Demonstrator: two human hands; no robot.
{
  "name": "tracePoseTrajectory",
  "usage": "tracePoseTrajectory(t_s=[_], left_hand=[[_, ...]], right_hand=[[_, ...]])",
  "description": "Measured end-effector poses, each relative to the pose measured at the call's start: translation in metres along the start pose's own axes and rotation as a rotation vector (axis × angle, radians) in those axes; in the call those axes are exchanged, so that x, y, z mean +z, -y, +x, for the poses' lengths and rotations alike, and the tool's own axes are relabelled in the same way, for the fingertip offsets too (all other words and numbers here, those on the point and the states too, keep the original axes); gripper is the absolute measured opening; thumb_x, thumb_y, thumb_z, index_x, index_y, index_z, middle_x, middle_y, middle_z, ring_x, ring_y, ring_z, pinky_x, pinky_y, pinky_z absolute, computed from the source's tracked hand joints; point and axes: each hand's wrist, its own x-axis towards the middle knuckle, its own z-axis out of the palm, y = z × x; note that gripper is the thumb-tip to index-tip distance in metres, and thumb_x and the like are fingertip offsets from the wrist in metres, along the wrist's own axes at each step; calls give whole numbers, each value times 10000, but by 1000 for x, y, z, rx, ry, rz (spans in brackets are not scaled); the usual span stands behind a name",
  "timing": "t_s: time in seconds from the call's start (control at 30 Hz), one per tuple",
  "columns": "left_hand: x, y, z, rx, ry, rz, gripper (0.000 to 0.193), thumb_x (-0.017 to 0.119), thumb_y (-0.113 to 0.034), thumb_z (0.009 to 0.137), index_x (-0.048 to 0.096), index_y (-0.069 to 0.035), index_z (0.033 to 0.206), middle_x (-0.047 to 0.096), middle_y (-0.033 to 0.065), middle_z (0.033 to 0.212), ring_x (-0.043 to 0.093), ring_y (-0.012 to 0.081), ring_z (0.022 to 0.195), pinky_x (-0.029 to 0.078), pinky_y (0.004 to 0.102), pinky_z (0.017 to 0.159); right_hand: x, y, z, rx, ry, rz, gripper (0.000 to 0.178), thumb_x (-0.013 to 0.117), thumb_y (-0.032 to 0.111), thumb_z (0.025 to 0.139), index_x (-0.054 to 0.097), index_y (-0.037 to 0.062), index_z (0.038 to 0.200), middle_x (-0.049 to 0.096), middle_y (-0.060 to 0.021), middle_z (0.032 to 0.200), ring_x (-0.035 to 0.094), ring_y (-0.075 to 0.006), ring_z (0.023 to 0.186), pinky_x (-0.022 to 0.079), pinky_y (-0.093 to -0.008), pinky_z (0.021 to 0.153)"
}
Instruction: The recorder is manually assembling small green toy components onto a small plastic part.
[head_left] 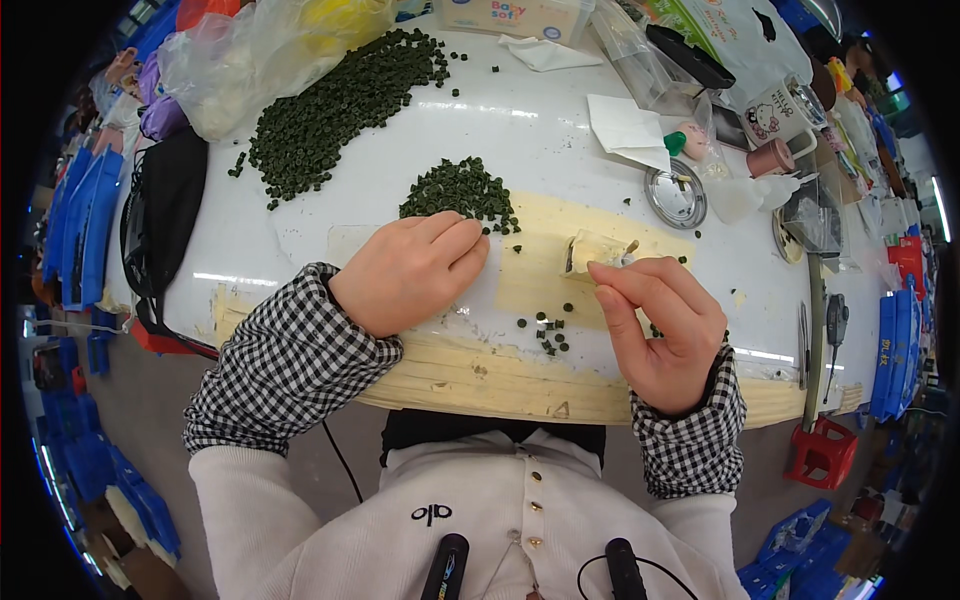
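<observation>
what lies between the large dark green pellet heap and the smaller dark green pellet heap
In the head view, only bare white tabletop separates the large heap from the smaller heap.

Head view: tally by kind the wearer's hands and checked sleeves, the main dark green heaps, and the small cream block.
Hands: 2 (left hand, right hand)
Checked sleeves: 2 (left sleeve, right sleeve)
Heaps: 2 (larger heap, smaller heap)
Cream block: 1
Total: 7

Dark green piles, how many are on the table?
2: the bigger pile at the upper left and the smaller pile by the left hand. Loose pieces lie scattered too; others may be hidden.
</observation>
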Motion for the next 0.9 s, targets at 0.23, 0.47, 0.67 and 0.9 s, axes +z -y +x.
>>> tracePoseTrajectory(t_s=[0.23,0.47,0.67,0.9], left_hand=[[-3,4,-1,-64,-72,-130,280,629,-2,703,633,39,980,624,121,984,629,246,901,552,292,731],[-10,20,1,-805,-217,-1522,197,605,-29,895,640,21,1083,651,90,1023,643,148,883,563,253,770],[-8,21,-1,-1004,-495,-2173,298,607,-74,904,544,48,1168,596,85,1047,607,171,1019,538,229,881],[-2,22,1,-964,-598,-2519,204,489,-77,949,505,45,1112,550,110,979,519,146,825,497,242,730]], right_hand=[[-1,0,1,3,6,-2,178,714,-20,747,688,3,922,618,-104,756,617,-213,632,490,-279,548],[0,-3,-1,1,-1,1,185,717,-13,747,691,7,928,619,-103,764,613,-212,628,485,-276,544],[0,-1,0,1,-3,-17,173,715,-9,751,691,9,922,617,-103,761,605,-210,621,479,-276,542],[2,0,1,-8,-1,-20,166,710,-9,759,689,4,923,616,-103,759,604,-211,624,478,-276,544]])
